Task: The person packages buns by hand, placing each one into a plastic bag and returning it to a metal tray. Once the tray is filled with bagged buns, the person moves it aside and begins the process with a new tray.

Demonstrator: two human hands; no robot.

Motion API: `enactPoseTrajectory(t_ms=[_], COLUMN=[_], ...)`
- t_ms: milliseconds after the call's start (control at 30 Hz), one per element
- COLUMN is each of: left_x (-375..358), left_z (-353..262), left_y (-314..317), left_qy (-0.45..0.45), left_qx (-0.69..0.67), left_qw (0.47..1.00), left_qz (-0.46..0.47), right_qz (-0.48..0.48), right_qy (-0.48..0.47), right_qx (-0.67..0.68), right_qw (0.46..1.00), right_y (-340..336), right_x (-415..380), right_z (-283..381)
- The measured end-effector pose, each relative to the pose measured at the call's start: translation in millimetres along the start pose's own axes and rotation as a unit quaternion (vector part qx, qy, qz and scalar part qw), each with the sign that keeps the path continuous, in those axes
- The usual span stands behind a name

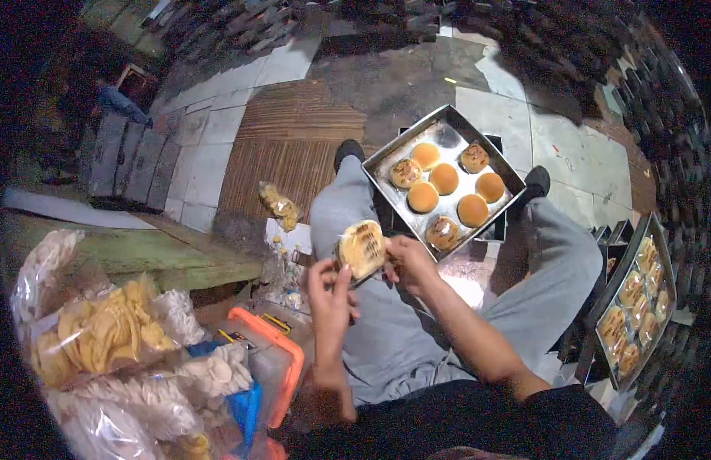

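Observation:
Over my lap, both hands are on a pale bun [363,250] that seems to be in a clear wrapper with dark printed marks. My left hand [332,295] supports its lower left side, thumb along the edge. On the other side, the fingers of my right hand [411,264] pinch together at the bun's right edge. Beyond them a square metal tray [456,126] holds several glossy round buns [444,179]. Some buns in it carry dark printed marks, such as the one at the tray's near corner [443,232].
To the right stands another tray [618,376] of wrapped buns. A green bench [141,249] and plastic bags of yellow food [110,330] are at the left, by a clear box with an orange rim [294,360]. A small bag [279,205] lies near my left leg.

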State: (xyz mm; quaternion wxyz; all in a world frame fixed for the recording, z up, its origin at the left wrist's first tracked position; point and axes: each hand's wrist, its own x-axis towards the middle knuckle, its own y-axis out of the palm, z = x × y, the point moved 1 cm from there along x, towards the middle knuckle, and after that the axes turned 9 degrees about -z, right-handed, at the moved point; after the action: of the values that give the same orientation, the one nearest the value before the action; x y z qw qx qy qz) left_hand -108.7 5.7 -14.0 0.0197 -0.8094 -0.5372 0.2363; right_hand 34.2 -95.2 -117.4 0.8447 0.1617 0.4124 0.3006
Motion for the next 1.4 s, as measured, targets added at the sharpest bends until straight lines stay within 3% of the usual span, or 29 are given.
enactPoseTrajectory(t_ms=[67, 133, 167, 200, 233, 300, 333, 400, 500, 567, 600, 633, 700, 733, 767, 800, 833, 867, 933, 967, 1000, 1033, 1133, 1200, 1233, 1267, 1333, 1367, 1400], left_x=[-10, -8, -3, 1, -2, -9, -15, -22, -32, -36, -34, -32, -29, -30, -30, -31, -33, -33, -35, -38, -42, -46, -29, -24, -23, -24, -25, -26, -27], left_z=[-4, -8, -9, -9, -5, 8, 18, 66, 111, 101, 95, 87, 86, 79, 81, 83, 84, 85, 100, 93, 85, 74, 65, 20, 8, -3, -23, -32, -38], left_y=[22, 39, 52, 66, 82, 101, 106, 115, 117, 114, 113, 113, 111, 112, 111, 108, 107, 107, 112, 110, 112, 115, 127, 127, 128, 129, 130, 130, 128], left_qy=[0.084, 0.098, 0.277, 0.440, 0.464, 0.470, 0.470, 0.353, 0.347, 0.395, 0.395, 0.415, 0.434, 0.427, 0.411, 0.394, 0.393, 0.345, 0.277, 0.231, 0.186, 0.246, 0.181, 0.397, 0.399, 0.487, 0.574, 0.604, 0.632], left_qx=[-0.072, 0.002, 0.168, 0.320, 0.305, 0.327, 0.354, 0.444, 0.403, 0.414, 0.412, 0.385, 0.350, 0.360, 0.326, 0.292, 0.291, 0.282, 0.286, 0.269, 0.251, 0.181, 0.341, 0.354, 0.357, 0.298, 0.239, 0.222, 0.204], left_qw=[0.992, 0.992, 0.939, 0.827, 0.824, 0.813, 0.803, 0.776, 0.780, 0.714, 0.712, 0.731, 0.749, 0.745, 0.761, 0.775, 0.775, 0.792, 0.810, 0.826, 0.840, 0.854, 0.785, 0.759, 0.758, 0.735, 0.700, 0.685, 0.669], left_qz=[0.052, 0.084, 0.117, 0.140, 0.112, 0.110, 0.098, 0.277, 0.330, 0.403, 0.409, 0.382, 0.358, 0.365, 0.382, 0.398, 0.400, 0.418, 0.430, 0.438, 0.443, 0.422, 0.484, 0.376, 0.372, 0.365, 0.351, 0.342, 0.332], right_qz=[-0.056, -0.037, -0.059, -0.064, -0.075, -0.109, -0.117, -0.180, -0.222, -0.257, -0.337, -0.349, -0.179, -0.116, -0.122, -0.066, -0.013, 0.040, 0.048, 0.016, 0.015, -0.013, -0.042, -0.096, -0.080, -0.077, -0.040, -0.020, -0.018], right_qy=[-0.019, 0.036, 0.042, 0.034, -0.012, -0.050, -0.053, 0.064, 0.010, -0.002, -0.122, -0.215, -0.264, -0.105, -0.119, -0.128, -0.108, -0.090, -0.109, -0.200, -0.206, -0.251, -0.311, -0.253, -0.192, -0.195, -0.414, -0.310, -0.312], right_qx=[-0.099, 0.189, 0.222, 0.225, 0.128, -0.074, -0.073, 0.044, 0.017, 0.009, -0.390, -0.715, -0.864, -0.826, -0.741, -0.659, -0.642, -0.622, -0.670, -0.641, -0.641, -0.617, -0.578, -0.534, -0.559, -0.556, -0.521, -0.550, -0.548], right_qw=[0.993, 0.981, 0.972, 0.972, 0.989, 0.990, 0.989, 0.981, 0.975, 0.966, 0.848, 0.566, 0.390, 0.542, 0.649, 0.738, 0.759, 0.777, 0.733, 0.740, 0.740, 0.746, 0.753, 0.801, 0.803, 0.804, 0.745, 0.775, 0.776], right_y=[-5, -16, -13, -22, -36, -72, -86, -112, -150, -163, -191, -209, -193, -167, -138, -135, -121, -111, -124, -124, -127, -126, -99, -86, -80, -79, -77, -76, -71], right_x=[-8, -7, -19, -11, 2, 36, 56, 102, 147, 146, 155, 156, 92, 55, 9, -24, -57, -85, -114, -127, -133, -137, -159, -166, -170, -170, -166, -166, -164], right_z=[11, 25, 43, 43, 35, 29, 31, 42, 109, 123, 109, 99, 92, 98, 93, 78, 74, 69, 34, 30, 30, 42, 89, 104, 110, 103, 92, 87, 85])
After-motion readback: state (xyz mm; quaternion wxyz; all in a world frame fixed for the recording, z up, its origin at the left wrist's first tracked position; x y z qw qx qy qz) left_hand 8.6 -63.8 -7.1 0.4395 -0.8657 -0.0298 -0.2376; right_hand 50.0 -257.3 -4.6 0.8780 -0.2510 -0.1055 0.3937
